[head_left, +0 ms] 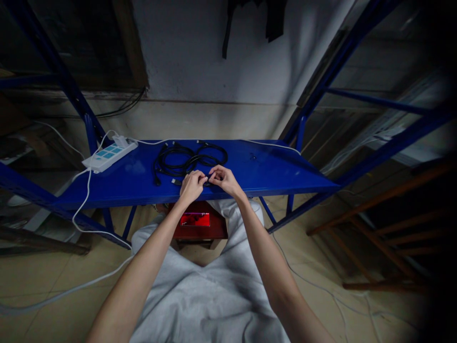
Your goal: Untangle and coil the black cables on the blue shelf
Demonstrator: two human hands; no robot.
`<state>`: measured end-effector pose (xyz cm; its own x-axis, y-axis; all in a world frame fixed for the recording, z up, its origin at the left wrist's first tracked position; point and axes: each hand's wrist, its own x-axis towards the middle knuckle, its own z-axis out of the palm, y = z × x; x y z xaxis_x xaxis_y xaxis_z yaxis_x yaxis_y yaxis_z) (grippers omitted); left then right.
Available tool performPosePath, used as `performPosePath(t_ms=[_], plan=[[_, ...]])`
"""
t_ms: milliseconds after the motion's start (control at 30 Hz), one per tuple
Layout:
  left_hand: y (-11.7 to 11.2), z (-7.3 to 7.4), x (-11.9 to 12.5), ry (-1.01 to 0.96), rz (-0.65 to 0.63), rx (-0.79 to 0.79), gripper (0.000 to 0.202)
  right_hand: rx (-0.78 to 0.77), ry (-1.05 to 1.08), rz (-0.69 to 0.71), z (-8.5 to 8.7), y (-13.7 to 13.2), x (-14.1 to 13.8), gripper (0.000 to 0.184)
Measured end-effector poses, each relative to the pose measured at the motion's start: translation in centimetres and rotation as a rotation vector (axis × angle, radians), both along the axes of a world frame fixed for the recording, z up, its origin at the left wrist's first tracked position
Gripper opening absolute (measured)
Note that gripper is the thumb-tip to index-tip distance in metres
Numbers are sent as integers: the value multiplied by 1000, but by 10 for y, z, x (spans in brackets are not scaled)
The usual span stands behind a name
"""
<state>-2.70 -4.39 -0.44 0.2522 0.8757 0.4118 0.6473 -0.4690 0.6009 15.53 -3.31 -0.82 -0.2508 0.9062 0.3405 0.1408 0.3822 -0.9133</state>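
Observation:
Both my hands meet at the near edge of a blue metal shelf (271,166). My left hand (192,186) is curled, its fingers pinching a black cable end. My right hand (223,178) is also closed in a pinch on the same black cable (189,159), fingertips touching those of the left. The rest of the cable lies in loose coils on the shelf just beyond my hands. A small plug end (176,181) lies on the shelf left of my left hand.
A white power strip (109,154) sits at the shelf's left end, its white cord (83,205) hanging to the floor. A red stool (200,226) stands under the shelf between my knees. Blue rack posts rise on both sides; wooden frames lie at right.

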Motion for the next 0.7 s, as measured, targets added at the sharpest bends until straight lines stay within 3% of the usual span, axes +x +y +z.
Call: performPosePath(t_ms=[267,700], plan=[[4,-3,1,-11,24,-5,10,-54,77,31,3,-4,0,45],[2,-3,0,-73,13,26,12,-32,77,45,1,-2,0,31]])
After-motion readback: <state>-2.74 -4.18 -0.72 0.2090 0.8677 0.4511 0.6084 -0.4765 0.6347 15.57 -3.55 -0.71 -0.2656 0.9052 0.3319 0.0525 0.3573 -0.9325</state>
